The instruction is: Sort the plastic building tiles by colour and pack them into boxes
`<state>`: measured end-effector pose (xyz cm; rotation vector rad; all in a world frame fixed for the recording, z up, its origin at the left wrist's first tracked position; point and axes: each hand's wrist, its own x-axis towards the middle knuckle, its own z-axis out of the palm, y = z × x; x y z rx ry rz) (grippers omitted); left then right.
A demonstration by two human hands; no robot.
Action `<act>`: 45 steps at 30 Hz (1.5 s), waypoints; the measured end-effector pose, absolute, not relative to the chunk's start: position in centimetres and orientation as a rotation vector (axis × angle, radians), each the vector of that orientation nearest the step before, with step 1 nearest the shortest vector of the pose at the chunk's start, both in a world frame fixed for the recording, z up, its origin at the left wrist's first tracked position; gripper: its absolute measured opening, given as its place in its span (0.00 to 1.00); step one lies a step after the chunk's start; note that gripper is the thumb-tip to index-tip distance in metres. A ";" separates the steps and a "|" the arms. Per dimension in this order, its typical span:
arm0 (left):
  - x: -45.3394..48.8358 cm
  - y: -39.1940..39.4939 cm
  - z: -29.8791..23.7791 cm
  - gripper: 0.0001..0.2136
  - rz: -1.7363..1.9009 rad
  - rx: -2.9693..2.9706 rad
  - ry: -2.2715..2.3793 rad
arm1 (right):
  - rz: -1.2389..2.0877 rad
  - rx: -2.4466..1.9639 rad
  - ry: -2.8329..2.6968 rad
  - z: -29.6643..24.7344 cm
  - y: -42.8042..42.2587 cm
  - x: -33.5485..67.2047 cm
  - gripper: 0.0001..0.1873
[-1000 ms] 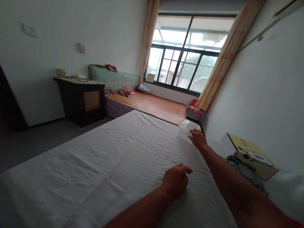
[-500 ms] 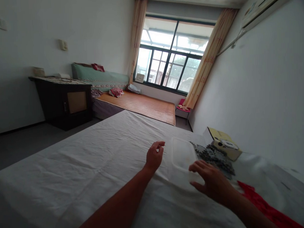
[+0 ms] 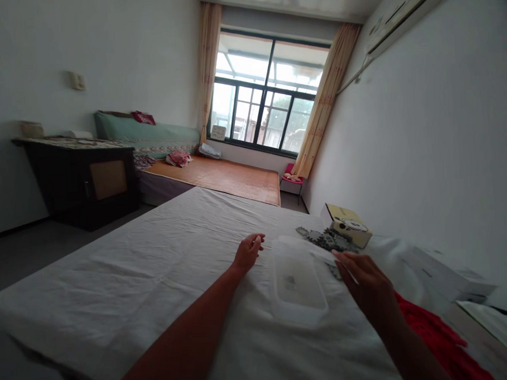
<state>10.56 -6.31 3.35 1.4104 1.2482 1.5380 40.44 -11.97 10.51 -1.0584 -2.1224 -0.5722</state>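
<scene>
A translucent plastic container [image 3: 279, 283] stands uncovered on the white sheet, with a small greyish thing [image 3: 290, 281] at its bottom, too blurred to name. My right hand [image 3: 367, 274] pinches the edge of the container's pale lid [image 3: 321, 254], which is tilted to the right of the container. Just left of the container, my left hand [image 3: 248, 252] hovers with its fingers curled in and nothing visible in them. Behind the lid lies a dark grey heap of jigsaw-like pieces [image 3: 328, 239], partly hidden by the lid and my right hand.
A yellow box [image 3: 348, 222] sits behind the heap, near the wall. Red cloth [image 3: 433, 322] lies to the right, under my right forearm. Beyond the white-covered surface [image 3: 148, 266] are a bed with an orange mat [image 3: 223, 177] and a dark cabinet [image 3: 87, 179].
My right hand has taken hold of the lid and lifted it off to the right, uncovering the container. My left hand's fingers have curled in more. The view has turned slightly right.
</scene>
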 end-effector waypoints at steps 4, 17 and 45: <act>10.1 -6.0 3.1 0.17 1.627 1.354 1.289 | -0.732 -1.082 -1.912 13.7 -8.6 39.3 0.16; 9.0 -8.4 5.9 0.16 2.211 1.851 1.690 | -0.046 -1.330 -1.816 14.5 -1.0 26.6 0.19; 12.5 -9.1 4.1 0.16 1.276 2.476 1.215 | -0.125 -1.331 -2.336 6.6 -18.5 36.9 0.13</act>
